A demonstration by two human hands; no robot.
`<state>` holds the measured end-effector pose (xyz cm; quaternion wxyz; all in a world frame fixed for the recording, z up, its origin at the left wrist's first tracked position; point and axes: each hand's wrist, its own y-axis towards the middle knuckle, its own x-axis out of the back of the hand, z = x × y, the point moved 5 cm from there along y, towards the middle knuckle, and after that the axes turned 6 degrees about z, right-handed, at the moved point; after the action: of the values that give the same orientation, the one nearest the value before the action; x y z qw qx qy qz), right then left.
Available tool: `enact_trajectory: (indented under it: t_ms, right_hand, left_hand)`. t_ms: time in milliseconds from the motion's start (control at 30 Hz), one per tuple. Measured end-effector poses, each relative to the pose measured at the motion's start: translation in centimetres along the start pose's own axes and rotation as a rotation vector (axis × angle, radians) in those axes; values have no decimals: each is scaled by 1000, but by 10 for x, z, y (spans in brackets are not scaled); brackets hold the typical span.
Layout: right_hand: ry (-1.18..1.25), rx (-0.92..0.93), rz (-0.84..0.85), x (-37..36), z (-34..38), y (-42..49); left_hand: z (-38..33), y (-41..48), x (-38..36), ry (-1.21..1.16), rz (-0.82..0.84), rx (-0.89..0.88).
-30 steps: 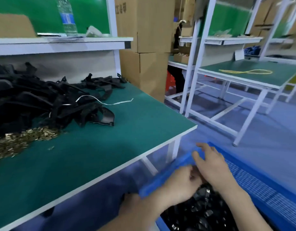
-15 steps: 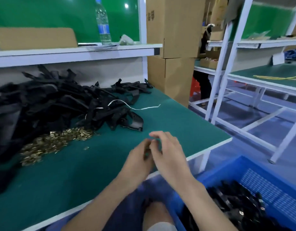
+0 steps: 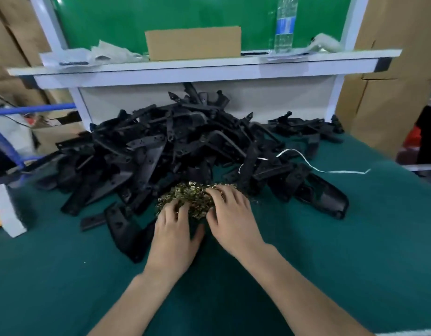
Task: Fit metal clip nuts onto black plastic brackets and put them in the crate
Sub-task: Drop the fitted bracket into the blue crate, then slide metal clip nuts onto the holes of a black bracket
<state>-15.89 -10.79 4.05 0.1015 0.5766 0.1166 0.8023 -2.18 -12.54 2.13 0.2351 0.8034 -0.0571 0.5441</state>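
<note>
A heap of brass-coloured metal clip nuts (image 3: pixel 190 196) lies on the green table, right in front of a big pile of black plastic brackets (image 3: pixel 180 146). My left hand (image 3: pixel 174 235) rests palm down on the near left side of the heap, fingertips in the nuts. My right hand (image 3: pixel 230 214) lies on the near right side, its fingers spread over the nuts. Whether either hand pinches a nut is hidden under the fingers. One black bracket (image 3: pixel 125 229) lies just left of my left hand. The crate is out of view.
A white shelf (image 3: pixel 209 66) runs above the pile with a cardboard piece (image 3: pixel 192 43), a water bottle (image 3: pixel 284 23) and crumpled paper. A white strap (image 3: pixel 331 169) trails to the right. Cardboard boxes (image 3: pixel 391 93) stand at the right, a blue cart frame (image 3: pixel 5 141) at the left.
The view swung left from the blue crate to the table. Both hands left the crate, came up over the table edge and now rest on the clip nut heap.
</note>
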Motion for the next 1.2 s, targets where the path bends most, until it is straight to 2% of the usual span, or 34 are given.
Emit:
enact_trajectory:
  t_ms: [100,300,400,500,600,633,700,800,900,967,1033,1133,1200]
  right_hand:
    - [-69,-6,14,-14,-14,16]
    - [-20,-29,58,-31,-33,32]
    - [31,-41,62,-31,-40,35]
    - [110,-60,38,-27,-44,37]
    - [205,-72,4,-20,-45,36]
    - [244,-74,-6,-18,-46,36]
    - [324,-76,-26,-15,-47,35]
    - [439,-89,-69,-12,-51,32]
    - [503,-109,-75,-12,-53,32]
    - [521,-121,-69,-11,-54,31]
    - [532,-121,-66,-10,-54,31]
    - [578,-146,-90,-7,-56,28]
    - [621,-165,-125,-5,-58,27]
  left_hand:
    - [5,22,-14,24,-31,-7]
    - [11,68,-33,138,27,56]
    - [10,75,-33,113,13,50]
    - [9,75,-15,-171,-176,4]
    - [18,81,13,-689,-365,130]
    - [20,88,20,-820,-366,192]
    - [25,109,31,-892,-305,262]
    - [20,140,44,-707,-107,211]
    - [10,152,46,-280,28,93]
    - [5,154,51,-7,-33,30]
    - [-3,156,62,149,-102,-27]
    - [-19,162,88,196,-195,-104]
    - [-31,161,117,133,-333,-168]
